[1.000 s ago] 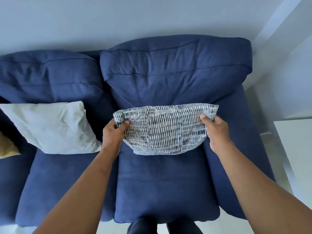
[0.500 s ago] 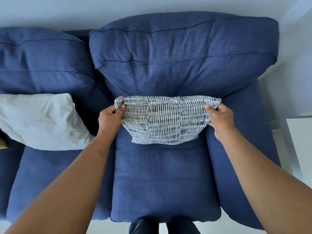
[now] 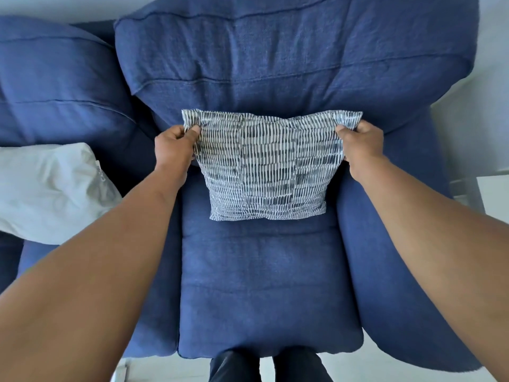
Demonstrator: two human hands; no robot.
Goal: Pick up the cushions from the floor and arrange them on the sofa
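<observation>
Your left hand [image 3: 172, 150] and right hand [image 3: 360, 146] are both closed in a pinch on the top corners of the striped cushion [image 3: 265, 169], thumbs on its front face, holding it spread wide between them. The cushion stands against the back cushion of the blue sofa [image 3: 264, 285], its lower edge resting on the right-hand seat. A white cushion [image 3: 52, 191] leans on the seat to your left, well apart from the striped one.

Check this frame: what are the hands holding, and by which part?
Both hold the striped cushion by its top corners: the left hand pinches the upper left corner, the right hand the upper right. Its lower edge meets the sofa seat.
</observation>
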